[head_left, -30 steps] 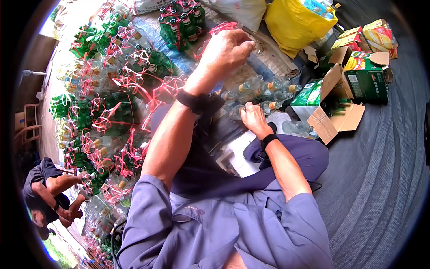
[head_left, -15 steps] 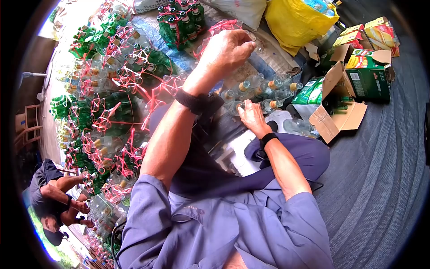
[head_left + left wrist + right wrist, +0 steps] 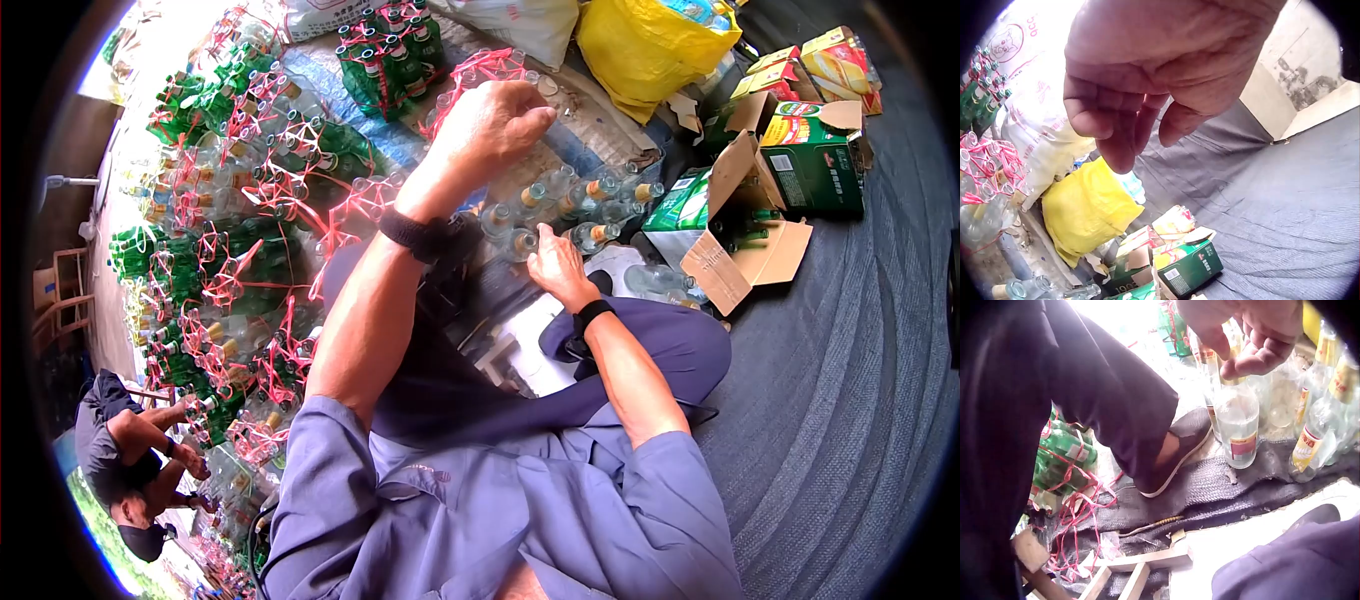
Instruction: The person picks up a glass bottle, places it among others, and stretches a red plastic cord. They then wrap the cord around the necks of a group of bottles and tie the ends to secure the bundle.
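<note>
Clear glass bottle [image 3: 1239, 422] stands upright at the dark mat's [image 3: 1210, 481] edge, mouth barer than moments ago beside the right hand [image 3: 558, 268], fingers bent, grip unclear, perhaps nearly settled; the left hand [image 3: 490, 128], loosely curled, holds nothing.

bottle [image 3: 1237, 419]: clear, reddish label [image 3: 1243, 447]
bundled bottles [image 3: 385, 72]: green
twine [image 3: 492, 64]: pinkish red
bag [image 3: 650, 60]: plain yellow
carton [image 3: 822, 180]: green, yellow and red
shirt [image 3: 470, 500]: greyish blue
ground sheet [image 3: 830, 400]: dark grey
</note>
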{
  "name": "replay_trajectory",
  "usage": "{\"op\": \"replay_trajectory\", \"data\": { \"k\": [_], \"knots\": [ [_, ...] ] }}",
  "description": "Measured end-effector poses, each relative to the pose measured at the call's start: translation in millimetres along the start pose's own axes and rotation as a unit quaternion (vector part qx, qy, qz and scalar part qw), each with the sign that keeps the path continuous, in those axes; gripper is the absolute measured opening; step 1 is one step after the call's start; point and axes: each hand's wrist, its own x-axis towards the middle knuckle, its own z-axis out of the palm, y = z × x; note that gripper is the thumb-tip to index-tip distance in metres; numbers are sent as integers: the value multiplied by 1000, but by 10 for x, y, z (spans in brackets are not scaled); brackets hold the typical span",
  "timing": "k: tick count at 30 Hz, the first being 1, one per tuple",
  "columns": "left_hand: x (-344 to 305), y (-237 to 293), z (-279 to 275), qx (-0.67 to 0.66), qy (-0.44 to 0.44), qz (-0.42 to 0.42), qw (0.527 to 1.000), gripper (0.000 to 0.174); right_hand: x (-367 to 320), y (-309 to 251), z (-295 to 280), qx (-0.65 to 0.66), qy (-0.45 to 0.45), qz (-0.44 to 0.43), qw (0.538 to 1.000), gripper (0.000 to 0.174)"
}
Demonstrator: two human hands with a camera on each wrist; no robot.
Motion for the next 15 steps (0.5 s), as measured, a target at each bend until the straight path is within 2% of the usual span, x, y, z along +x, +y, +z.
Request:
{"op": "replay_trajectory", "data": {
  "k": [3,4,7,9,13,15],
  "knots": [
    [5,5,8,3,1,-8,1000,28,-5,100,-37,-51,4,-3,999,23],
    [7,3,12,-1,2,-10,1000,28,-1,134,-49,-44,-8,30,999,24],
    [11,28,13,-1,0,10,1000,30,-14,149,-223,-68,-11,46,997,22],
    [17,69,11,2,3,5,1000,30,1,180,-358,-97,14,52,994,24],
    [9,129,-3,-4,3,-5,1000,32,65,142,-738,-171,64,127,975,27],
    [4,152,-1,1,4,-6,1000,32,82,171,-862,-167,72,141,973,27]
  ]
}}
